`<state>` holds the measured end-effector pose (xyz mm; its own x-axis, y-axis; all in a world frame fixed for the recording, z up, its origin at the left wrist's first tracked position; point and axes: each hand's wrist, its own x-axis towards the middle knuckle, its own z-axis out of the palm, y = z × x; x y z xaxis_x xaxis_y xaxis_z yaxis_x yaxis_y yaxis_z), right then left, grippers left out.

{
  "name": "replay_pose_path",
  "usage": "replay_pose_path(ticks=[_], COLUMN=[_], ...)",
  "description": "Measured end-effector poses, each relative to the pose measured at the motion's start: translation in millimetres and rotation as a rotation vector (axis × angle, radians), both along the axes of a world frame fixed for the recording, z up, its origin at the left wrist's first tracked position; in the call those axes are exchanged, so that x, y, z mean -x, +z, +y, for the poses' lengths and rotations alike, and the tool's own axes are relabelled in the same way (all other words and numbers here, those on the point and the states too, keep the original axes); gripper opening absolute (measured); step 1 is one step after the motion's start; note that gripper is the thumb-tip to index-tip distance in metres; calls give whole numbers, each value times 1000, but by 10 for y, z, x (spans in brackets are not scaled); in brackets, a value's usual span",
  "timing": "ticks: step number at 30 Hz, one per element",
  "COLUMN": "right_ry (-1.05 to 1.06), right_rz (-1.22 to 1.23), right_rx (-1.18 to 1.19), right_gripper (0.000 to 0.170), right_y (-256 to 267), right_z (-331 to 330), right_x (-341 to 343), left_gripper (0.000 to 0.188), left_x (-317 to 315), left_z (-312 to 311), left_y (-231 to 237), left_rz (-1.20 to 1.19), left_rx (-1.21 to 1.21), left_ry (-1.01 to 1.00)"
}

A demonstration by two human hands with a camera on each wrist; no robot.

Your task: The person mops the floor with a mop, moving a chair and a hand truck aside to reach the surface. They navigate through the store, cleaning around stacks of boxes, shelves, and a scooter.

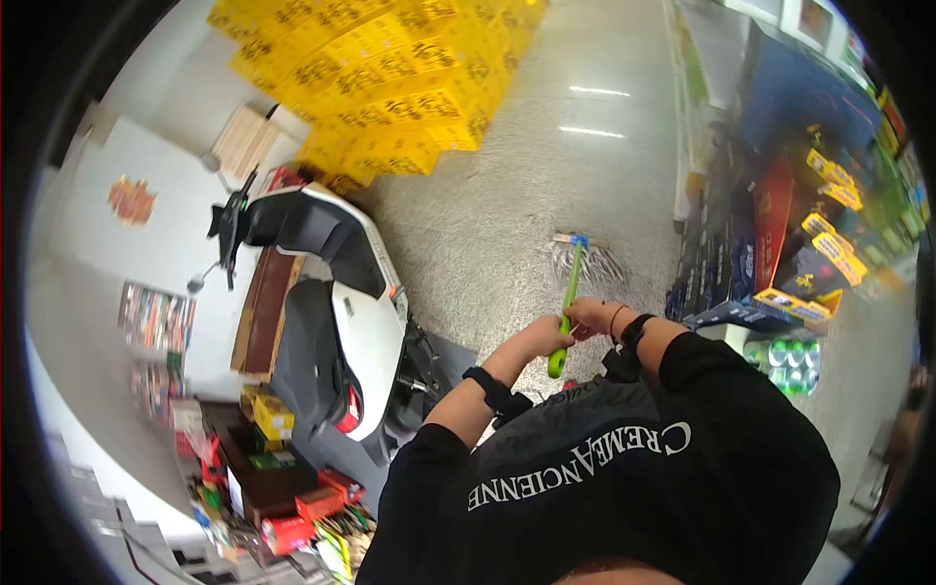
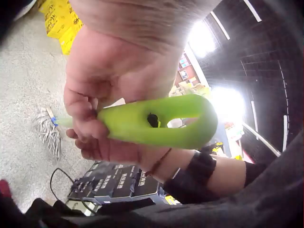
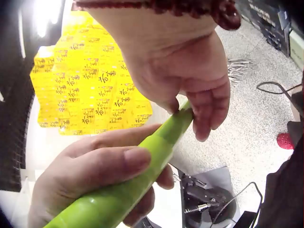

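Note:
A mop with a bright green handle [image 1: 572, 281] slants away from the body. Its strings [image 1: 588, 261], greyish white below a blue joint, lie spread on the floor. My left hand [image 1: 542, 337] grips the handle close to its top end, thumb along the green grip [image 3: 118, 199]. Farther down the shaft, my right hand [image 3: 190, 71] pinches it between thumb and fingers. In the left wrist view the looped handle end [image 2: 190, 121] sticks out past the left hand, with a slot through it.
A white scooter [image 1: 370, 341] stands on the left. Yellow boxes [image 1: 390, 88] are stacked ahead, beyond the scooter. Dark cartons [image 1: 717, 244] line the right side, with a pack of green-topped bottles [image 1: 788, 363] nearer. Clutter [image 1: 302, 507] lies at lower left.

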<state>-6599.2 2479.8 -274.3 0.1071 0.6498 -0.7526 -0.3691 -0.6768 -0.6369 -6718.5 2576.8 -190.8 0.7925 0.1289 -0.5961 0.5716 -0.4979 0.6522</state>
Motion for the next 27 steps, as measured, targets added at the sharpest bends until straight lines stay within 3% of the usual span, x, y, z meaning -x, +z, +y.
replay_pose_path(ticks=[3, 8, 10, 14, 16, 18, 27], right_ry=[-99, -190, 34, 57, -100, -53, -125], right_rz=[0, -23, -108, -131, 4, -41, -121], right_rx=[-73, -10, -167, -178, -86, -121, -159], right_gripper=[27, 25, 22, 20, 27, 28, 38], right_y=[-202, -47, -163, -49, 34, -26, 654], right_z=[84, 285, 348, 654, 803, 916, 973], right_x=[-264, -762, -1055, -1805, -2143, -2517, -3675], left_gripper=[40, 40, 35, 34, 32, 31, 23], left_x=[-343, -939, -1225, -1967, -2327, -2723, -4151], left_z=[115, 332, 457, 787, 946, 1064, 1292], left_y=[-48, -58, -107, -50, -128, -66, 36], left_rz=[58, -27, 55, 41, 20, 62, 31], left_rx=[74, 193, 151, 177, 197, 201, 238], left_ry=[24, 71, 35, 7, 47, 67, 104])
